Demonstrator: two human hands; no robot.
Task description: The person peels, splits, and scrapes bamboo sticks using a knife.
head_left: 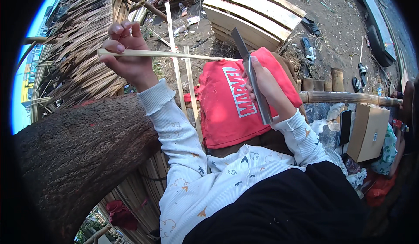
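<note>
Left hand (128, 56) upper left of frame, clenched on thin bamboo strip (174, 54), strip reaching right to blade (251, 76), right hand (266, 89) gripping that blade at centre, over red cloth (222, 108)

- You are in an outdoor, rural work yard for bamboo craft, on bare ground in daylight.
- Far ahead, a wooden pallet (251, 15) lies on packed dirt littered with chips and scraps.
- To the far right, sandals (309, 47) are scattered on the dirt, near short cut bamboo stumps (323, 83).
- On your left, a thick rough tree trunk (83, 152) crosses the scene, with a stack of dried split bamboo strips (83, 47) beyond it.
- A long bamboo pole (349, 97) runs across on the right, with a cardboard box (369, 132) just near it.
</note>
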